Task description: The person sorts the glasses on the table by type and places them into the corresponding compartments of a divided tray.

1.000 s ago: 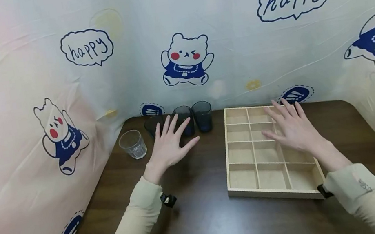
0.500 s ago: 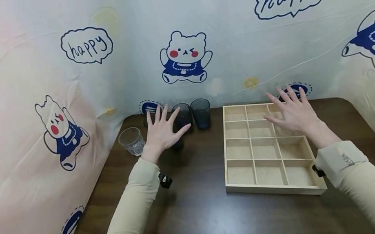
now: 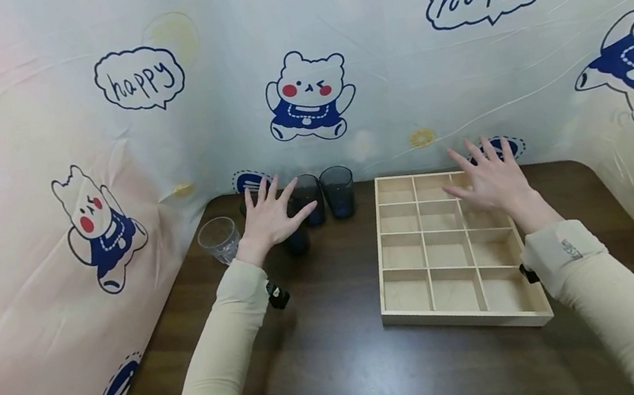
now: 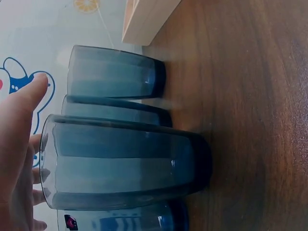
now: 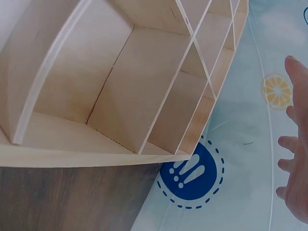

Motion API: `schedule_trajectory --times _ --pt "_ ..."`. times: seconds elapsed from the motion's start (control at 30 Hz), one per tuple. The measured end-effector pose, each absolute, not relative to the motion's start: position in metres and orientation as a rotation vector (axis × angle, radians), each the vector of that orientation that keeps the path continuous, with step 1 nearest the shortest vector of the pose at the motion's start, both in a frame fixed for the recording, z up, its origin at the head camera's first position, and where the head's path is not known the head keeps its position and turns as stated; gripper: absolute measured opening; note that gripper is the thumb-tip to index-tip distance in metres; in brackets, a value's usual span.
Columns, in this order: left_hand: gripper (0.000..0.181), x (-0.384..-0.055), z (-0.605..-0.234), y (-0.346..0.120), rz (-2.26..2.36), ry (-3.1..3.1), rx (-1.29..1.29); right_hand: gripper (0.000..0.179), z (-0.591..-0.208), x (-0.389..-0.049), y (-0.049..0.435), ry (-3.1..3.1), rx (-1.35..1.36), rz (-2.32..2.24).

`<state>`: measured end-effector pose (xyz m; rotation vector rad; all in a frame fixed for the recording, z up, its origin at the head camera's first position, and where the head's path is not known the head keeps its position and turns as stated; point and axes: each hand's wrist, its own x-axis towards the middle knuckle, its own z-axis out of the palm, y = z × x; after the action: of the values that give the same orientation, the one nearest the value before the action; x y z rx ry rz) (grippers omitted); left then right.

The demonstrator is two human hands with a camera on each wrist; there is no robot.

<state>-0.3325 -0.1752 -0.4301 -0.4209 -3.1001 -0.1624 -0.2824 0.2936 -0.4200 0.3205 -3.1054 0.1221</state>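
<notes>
My left hand (image 3: 272, 219), fingers spread, is held above several blue-tinted drinking glasses and partly hides them in the head view. The nearest glass (image 4: 125, 163) stands upright on the table, sideways in the left wrist view, with my fingers beyond its rim; contact cannot be made out. Another tinted glass (image 3: 338, 192) stands at the back, beside a second one (image 3: 309, 200). Left of that hand is a clear glass (image 3: 220, 240). Over the far right part of a divided wooden box (image 3: 468, 317) my right hand (image 3: 494, 183) hovers, fingers spread and holding nothing.
The dark wooden table (image 3: 331, 356) has rounded corners. A printed cloth (image 3: 388, 60) with bears and "happy" bubbles hangs around its back and sides. The box compartments (image 5: 144, 82) show bare wood.
Both hands have drawn slightly away toward the back of the table, the right one farther along the box. The head view has shifted a little. Glasses and box stay in place.
</notes>
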Motion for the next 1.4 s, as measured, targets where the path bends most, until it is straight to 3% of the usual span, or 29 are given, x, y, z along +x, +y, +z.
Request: schedule_trajectory --times 0.53,0.87,1.4 --pt "0.091 -0.324 -0.428 -0.176 -0.129 -3.054 -0.455 0.089 -0.425 -0.27 0.298 -3.071 0.318 0.111" --pt "0.09 -0.289 -0.44 -0.18 -0.197 -2.945 -0.484 0.09 -0.444 -0.242 0.3 -3.069 0.319 0.145" --pt "0.104 -0.254 -0.466 -0.176 -0.682 -2.744 -0.209 0.089 -0.47 -0.21 0.294 -3.088 0.353 0.447"
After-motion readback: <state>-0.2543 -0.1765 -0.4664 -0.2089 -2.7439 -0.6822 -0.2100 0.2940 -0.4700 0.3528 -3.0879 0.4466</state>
